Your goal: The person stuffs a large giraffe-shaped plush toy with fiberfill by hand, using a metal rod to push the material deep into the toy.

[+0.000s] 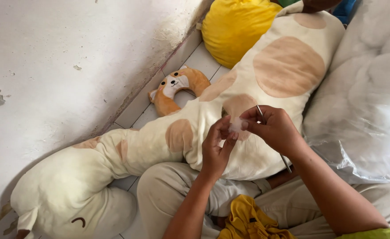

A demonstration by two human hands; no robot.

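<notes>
Nearest the camera, a crumpled yellow cloth (248,221) lies in the lap of the seated person, between beige trouser legs (168,194). Above it, both forearms rise to meet over a long cream plush toy with tan spots (265,75). Left hand (216,148): fingers curled, tips pinched on the lower edge of a small white tuft of stuffing (235,126). Right hand (274,128): fingers closed, gripping the same tuft from the right together with a thin metal rod (260,113), whose far end shows again below the wrist. The tuft thus sits directly between the two sets of fingertips, touching both, just over a tan patch at the toy's seam; whether an opening lies beneath cannot be told. The toy's long axis runs from lower left, where its head (66,199) rests on the floor, to upper right. Farther off: an orange fox-faced neck pillow (177,88) on white tiles, a yellow cushion (234,31), a clear bag of white fibrefill (363,97) at right, and a scuffed white wall (71,57)
</notes>
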